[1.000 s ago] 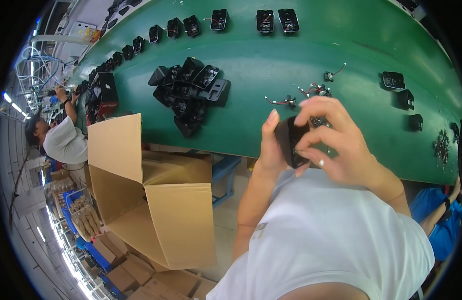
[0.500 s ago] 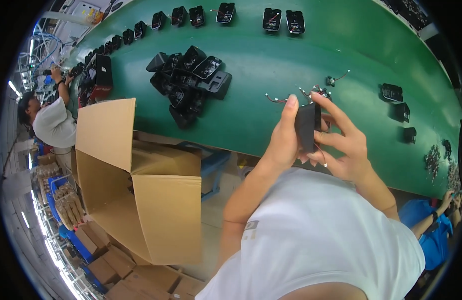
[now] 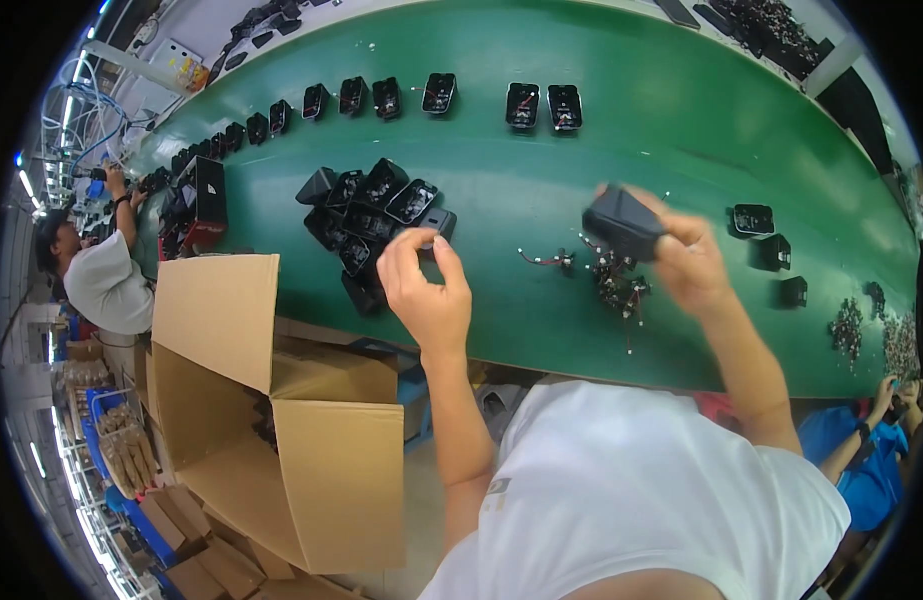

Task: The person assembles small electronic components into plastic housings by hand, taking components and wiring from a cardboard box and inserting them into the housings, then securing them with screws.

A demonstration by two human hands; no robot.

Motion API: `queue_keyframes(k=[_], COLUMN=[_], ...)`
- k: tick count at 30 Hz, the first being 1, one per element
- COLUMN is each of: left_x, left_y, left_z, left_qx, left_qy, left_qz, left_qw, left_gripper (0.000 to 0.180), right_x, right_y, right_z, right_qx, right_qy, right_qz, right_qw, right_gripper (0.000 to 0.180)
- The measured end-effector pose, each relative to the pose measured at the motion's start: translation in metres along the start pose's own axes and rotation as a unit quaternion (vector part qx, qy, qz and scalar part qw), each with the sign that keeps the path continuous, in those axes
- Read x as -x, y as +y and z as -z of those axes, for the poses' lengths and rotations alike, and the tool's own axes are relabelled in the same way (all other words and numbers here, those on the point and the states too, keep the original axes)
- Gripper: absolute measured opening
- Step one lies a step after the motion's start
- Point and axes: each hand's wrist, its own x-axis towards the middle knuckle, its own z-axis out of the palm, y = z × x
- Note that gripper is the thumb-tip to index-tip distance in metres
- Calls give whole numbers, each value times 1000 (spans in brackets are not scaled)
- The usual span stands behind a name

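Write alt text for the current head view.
A person's right hand holds a black housing over a green table, near small wired parts, while the curled left hand is beside a pile of housings. Further housings line the far side; an open cardboard box stands lower left.

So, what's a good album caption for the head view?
Right hand holding a black casing over a green table, left hand near a pile of black casings.

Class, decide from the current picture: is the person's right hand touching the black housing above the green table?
Touching. The head view shows the right hand gripping the black housing, fingers directly against it.
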Motion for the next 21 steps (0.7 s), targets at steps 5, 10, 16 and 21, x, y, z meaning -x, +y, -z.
queue_keyframes(k=[5, 10, 16, 21], left_x=[1, 18, 33, 29], left_y=[-19, -15, -7, -1], left_z=[-16, -34, -36, -38], left_qx=[-113, -178, -145, -96], left_qy=[-84, -113, -153, -179], left_qz=[-16, -38, -71, -69], left_qw=[990, 977, 975, 977], left_gripper=[54, 56, 50, 42], right_x=[-82, -113, -96, -14], right_y=[28, 63, 34, 13], right_z=[58, 91, 85, 91], right_qx=[514, 580, 571, 344], right_qy=[54, -22, 29, 108], right_qz=[113, 20, 119, -105], right_qw=[849, 814, 812, 927], right_gripper=[26, 24, 29, 26])
